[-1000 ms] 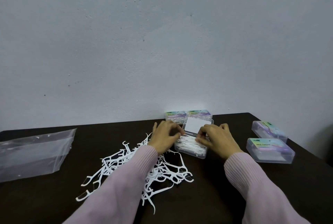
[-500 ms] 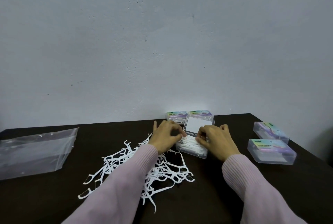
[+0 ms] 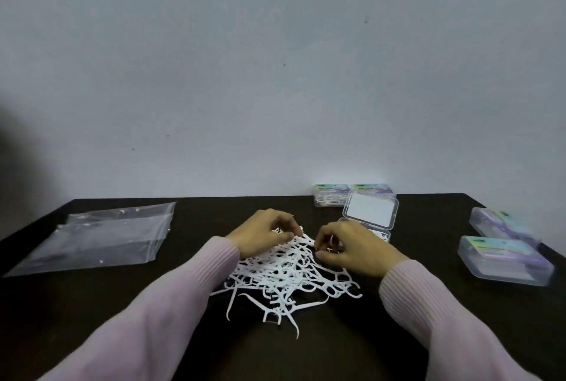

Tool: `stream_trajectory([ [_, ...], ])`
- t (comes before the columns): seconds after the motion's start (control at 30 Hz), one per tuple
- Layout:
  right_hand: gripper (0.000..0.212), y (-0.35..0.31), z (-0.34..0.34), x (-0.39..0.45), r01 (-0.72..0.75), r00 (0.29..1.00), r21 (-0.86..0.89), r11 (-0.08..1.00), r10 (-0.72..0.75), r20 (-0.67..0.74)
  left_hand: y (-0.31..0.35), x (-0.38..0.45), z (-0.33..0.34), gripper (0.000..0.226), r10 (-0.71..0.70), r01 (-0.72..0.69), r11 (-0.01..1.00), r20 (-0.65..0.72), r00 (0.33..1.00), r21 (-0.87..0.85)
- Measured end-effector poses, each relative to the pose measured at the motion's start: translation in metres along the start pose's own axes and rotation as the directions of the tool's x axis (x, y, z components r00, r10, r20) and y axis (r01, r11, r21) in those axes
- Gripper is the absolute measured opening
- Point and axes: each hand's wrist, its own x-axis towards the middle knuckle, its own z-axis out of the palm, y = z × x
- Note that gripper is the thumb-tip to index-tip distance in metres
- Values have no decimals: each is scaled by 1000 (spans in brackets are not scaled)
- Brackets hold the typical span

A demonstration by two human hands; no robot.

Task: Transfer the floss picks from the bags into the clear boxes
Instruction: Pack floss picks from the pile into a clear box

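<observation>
A loose pile of white floss picks (image 3: pixel 284 273) lies on the dark table between my forearms. My left hand (image 3: pixel 263 235) sits at the pile's far left edge, fingers curled and pinching picks. My right hand (image 3: pixel 352 246) is at the pile's far right edge, fingers curled around a few picks. Just behind my right hand stands the open clear box (image 3: pixel 384 235), its lid (image 3: pixel 372 209) tilted up; my hand hides most of the box and its contents.
Empty clear plastic bags (image 3: pixel 101 236) lie at the left. Two closed boxes (image 3: pixel 330 195) stand against the wall behind the open one. Two more closed clear boxes (image 3: pixel 505 259) sit at the right, near the table's edge. A bare grey wall rises behind.
Both hands have left the open box and come back toward me onto the floss pick pile, and the view has shifted so the pile is central.
</observation>
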Motion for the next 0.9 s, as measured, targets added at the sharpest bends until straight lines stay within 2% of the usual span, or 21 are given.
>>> stream_trajectory([
  [0.1,34,-19,8,3,21,999,19,1000,-22,48,-15,-25,-17,13,-23,22,999,17,1000,38],
  [0.27,48,-42,11,3,41,999,-18,999,-40,24,-36,-57,-39,12,-52,50,996,24,998,70],
  [0.37,52,-52,14,6,10,1000,-70,998,-9,16,-41,-71,-46,25,-87,80,990,58,994,115],
  [0.57,39,-63,21,12,31,999,-203,979,-36,-20,-39,-80,-39,41,-86,72,983,73,994,170],
  [0.9,17,-61,23,11,103,988,-259,960,-129,-86,-32,-77,-21,22,70,-54,977,-70,995,206],
])
